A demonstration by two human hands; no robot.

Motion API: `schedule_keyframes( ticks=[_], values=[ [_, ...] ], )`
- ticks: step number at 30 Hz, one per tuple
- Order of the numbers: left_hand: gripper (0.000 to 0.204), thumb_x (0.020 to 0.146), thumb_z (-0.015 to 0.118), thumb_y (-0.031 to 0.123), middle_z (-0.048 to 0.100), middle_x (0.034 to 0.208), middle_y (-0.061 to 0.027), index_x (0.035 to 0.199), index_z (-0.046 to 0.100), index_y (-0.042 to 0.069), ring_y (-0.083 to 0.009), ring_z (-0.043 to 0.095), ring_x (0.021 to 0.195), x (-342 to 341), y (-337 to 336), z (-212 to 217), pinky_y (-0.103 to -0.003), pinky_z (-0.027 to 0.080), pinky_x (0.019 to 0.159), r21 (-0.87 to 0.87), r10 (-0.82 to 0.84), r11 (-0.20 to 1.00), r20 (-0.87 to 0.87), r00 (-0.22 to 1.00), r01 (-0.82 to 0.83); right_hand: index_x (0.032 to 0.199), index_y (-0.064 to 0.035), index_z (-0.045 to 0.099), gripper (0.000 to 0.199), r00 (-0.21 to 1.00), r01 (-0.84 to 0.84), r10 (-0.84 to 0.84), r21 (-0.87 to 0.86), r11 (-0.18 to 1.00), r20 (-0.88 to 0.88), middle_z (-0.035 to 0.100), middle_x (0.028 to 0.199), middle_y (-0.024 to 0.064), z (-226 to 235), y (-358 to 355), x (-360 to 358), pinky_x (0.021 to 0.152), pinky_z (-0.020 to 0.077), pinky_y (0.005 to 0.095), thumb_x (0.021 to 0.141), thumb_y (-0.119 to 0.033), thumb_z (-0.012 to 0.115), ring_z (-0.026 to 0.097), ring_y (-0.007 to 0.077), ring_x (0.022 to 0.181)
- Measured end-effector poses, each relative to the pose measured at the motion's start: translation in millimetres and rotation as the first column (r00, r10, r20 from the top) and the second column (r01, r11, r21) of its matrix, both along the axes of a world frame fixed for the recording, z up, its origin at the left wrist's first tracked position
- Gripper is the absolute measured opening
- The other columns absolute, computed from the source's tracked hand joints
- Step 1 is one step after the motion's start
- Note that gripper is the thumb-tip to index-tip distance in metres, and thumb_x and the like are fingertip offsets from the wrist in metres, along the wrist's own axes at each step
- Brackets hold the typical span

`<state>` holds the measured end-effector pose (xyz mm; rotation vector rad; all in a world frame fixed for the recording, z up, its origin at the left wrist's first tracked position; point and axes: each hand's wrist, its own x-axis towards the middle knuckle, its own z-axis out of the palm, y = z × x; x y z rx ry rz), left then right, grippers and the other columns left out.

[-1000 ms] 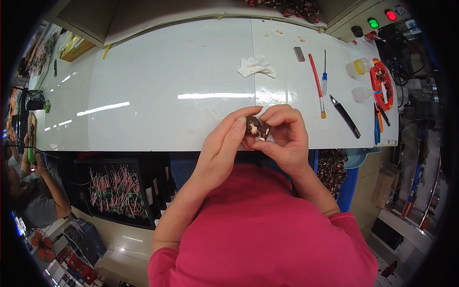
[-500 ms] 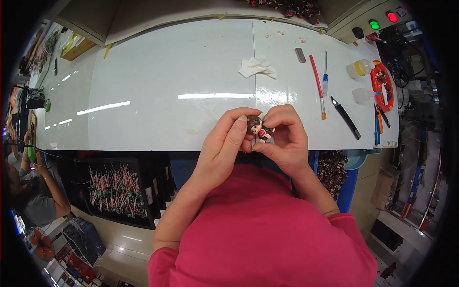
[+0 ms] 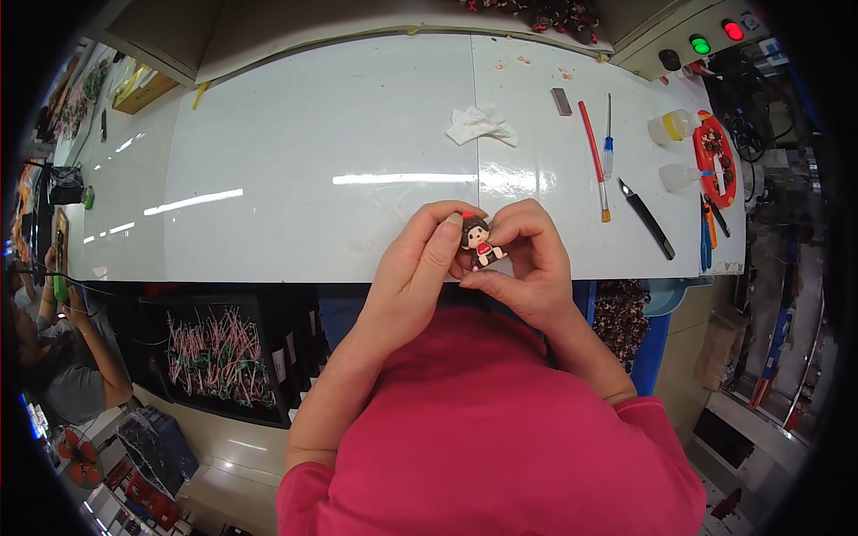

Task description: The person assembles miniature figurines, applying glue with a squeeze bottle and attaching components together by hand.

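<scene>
My left grip point(image 3: 416, 263) and right grip point(image 3: 529, 259) hold a small brown-and-cream plastic-looking figurine point(image 3: 483, 248) near the tabletop's point(image 3: 304, 116) front edge, seemingly for inspection; turning it next needs lightness.

The left forearm point(image 3: 344, 380) and the right forearm point(image 3: 594, 353), both bare, slant inward from bent elbows and bring the 2 hands close together at the front edge of the bench point(image 3: 286, 219). The left hand point(image 3: 411, 268) is curled in a grip, its thumb lying straight toward the far edge, nail up, its index finger arching rightward. The right hand point(image 3: 541, 259) pinches from the opposite side, fingers bent, thumb stretched left along the front edge, a rounded gap between them.
</scene>
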<state>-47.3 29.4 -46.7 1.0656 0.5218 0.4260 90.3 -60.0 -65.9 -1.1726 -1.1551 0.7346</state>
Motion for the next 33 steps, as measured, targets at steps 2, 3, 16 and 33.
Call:
schedule_keyframes(
  ticks=[2, 3, 16, 33],
  values=[
    [0.03, 0.1, 0.036, 0.02, 0.053, 0.094, -0.0026, 0.121, 0.048, 0.003, -0.0056, 0.052, 0.079, 1, -2, 0, -0.02, 0.045, 0.07, 0.03, 0.034, 0.999, 0.016, 0.999, -0.035, 0.096, -0.0047, 0.049, 0.04, 1.0, 0.005, -0.005, -0.005, 1.0, 0.02, 0.046, 0.1, 0.0059, -1, -2, 2, 0.073, 0.0477, 0.0247, 0.068, 0.0, 0.078, 0.053, 0.0123, 0.084],
    [0.03, 0.1, 0.036, 0.02, 0.053, 0.094, -0.0026, 0.121, 0.048, 0.003, -0.0056, 0.052, 0.079, 2, -3, 3, -0.02, 0.045, 0.07, 0.03, 0.033, 0.999, 0.016, 0.999, -0.034, 0.096, -0.0048, 0.049, 0.04, 0.999, 0.01, -0.01, -0.01, 1.0, 0.041, 0.046, 0.1, 0.0063, -2, -2, 2, 0.074, 0.0484, 0.0247, 0.068, 0.0, 0.078, 0.054, 0.0128, 0.084],
    [0.04, 0.093, 0.039, 0.005, 0.054, 0.106, -0.0146, 0.133, 0.04, 0.0, -0.0227, 0.055, 0.095, -9, 3, 0, -0.03, 0.042, 0.086, 0.521, -0.059, 0.846, -0.125, 0.99, 0.116, 0.099, -0.0048, 0.053, 0.039, 0.995, 0.054, -0.057, 0.046, 0.998, 0.084, 0.046, 0.106, 0.0077, -2, -3, -2, 0.074, 0.0542, 0.0248, 0.068, 0.001, 0.077, 0.057, 0.0128, 0.087],
    [0.041, 0.094, 0.039, 0.005, 0.053, 0.114, -0.0156, 0.134, 0.039, -0.001, -0.023, 0.055, 0.102, 5, -3, 4, -0.03, 0.043, 0.09, 0.5, 0.038, 0.864, -0.175, 0.984, 0.056, 0.094, -0.0063, 0.054, 0.033, 0.992, 0.076, -0.077, -0.008, 0.997, -0.096, 0.048, 0.104, 0.0089, -5, -2, 1, 0.075, 0.0495, 0.0271, 0.07, -0.004, 0.077, 0.055, 0.0166, 0.09]
  ],
)
